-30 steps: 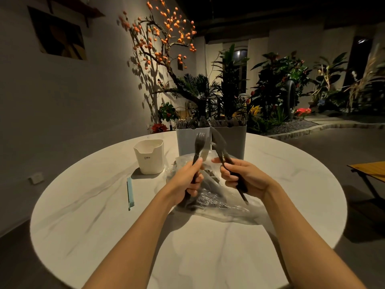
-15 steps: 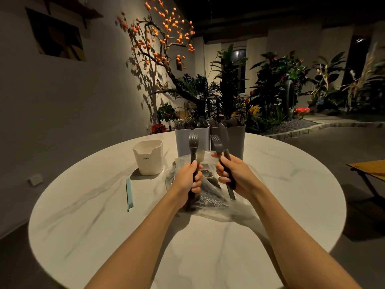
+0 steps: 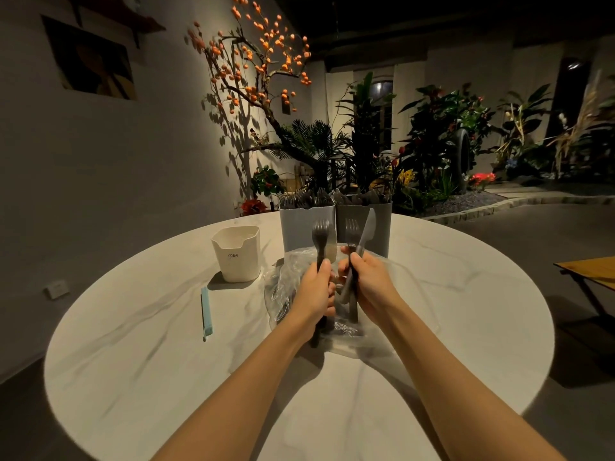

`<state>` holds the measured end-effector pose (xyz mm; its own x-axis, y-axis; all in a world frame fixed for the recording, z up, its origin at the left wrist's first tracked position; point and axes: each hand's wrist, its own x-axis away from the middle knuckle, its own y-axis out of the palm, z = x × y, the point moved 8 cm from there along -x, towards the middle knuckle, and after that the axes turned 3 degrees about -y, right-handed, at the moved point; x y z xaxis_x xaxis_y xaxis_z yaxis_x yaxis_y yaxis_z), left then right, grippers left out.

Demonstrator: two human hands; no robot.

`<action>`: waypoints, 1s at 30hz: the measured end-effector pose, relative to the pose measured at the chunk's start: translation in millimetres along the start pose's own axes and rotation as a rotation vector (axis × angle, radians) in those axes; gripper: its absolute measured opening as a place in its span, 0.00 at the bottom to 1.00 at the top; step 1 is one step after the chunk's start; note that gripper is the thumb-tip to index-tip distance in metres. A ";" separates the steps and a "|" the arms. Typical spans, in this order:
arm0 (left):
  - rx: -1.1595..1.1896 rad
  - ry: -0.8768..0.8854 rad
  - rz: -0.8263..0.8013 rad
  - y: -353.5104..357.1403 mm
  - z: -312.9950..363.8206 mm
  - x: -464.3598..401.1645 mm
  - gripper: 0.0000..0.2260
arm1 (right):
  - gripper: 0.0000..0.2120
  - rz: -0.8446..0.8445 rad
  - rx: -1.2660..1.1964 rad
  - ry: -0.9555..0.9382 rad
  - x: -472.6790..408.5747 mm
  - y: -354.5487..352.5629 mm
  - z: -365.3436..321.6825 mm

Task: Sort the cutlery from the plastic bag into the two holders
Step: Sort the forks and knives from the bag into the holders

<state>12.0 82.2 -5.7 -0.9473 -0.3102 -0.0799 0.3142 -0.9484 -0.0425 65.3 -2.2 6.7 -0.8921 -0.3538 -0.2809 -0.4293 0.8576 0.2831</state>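
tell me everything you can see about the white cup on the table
The white cup is a squarish, rounded-corner container, apparently matte plastic, cream-white with small dark lettering on its front face. Its rim dips into a notch on the side facing the camera. It stands upright on the round marble-look table, left of the two grey holders, apart from them and from the plastic bag. Nothing visibly sticks out of it; neither hand touches it.

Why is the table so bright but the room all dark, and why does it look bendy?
Head view: a light from above falls on the round white marble table, so the arms throw shadows onto it while the wall and floor stay dim; the wide-angle lens curves the table's edge; the orange-berried branch casts a shadow on the wall.
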 end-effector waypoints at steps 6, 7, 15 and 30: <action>-0.090 0.056 0.025 3.2 -1.0 1.2 0.16 | 0.14 0.053 0.075 0.010 2.6 -2.6 3.2; -0.115 0.074 0.037 3.2 -0.5 2.2 0.16 | 0.14 0.059 0.102 0.011 1.8 -2.8 4.6; -0.102 0.082 0.045 7.0 -0.1 3.8 0.13 | 0.12 -0.029 0.167 0.057 4.0 7.8 11.5; -0.054 0.050 0.178 -13.9 -2.1 -5.3 0.16 | 0.19 -0.109 0.245 0.051 10.2 15.7 7.8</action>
<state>12.8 97.2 -6.8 -0.8727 -0.4678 -0.1402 0.4806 -0.8736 -0.0765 50.6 10.6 1.2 -0.8513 -0.4620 -0.2488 -0.4818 0.8760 0.0218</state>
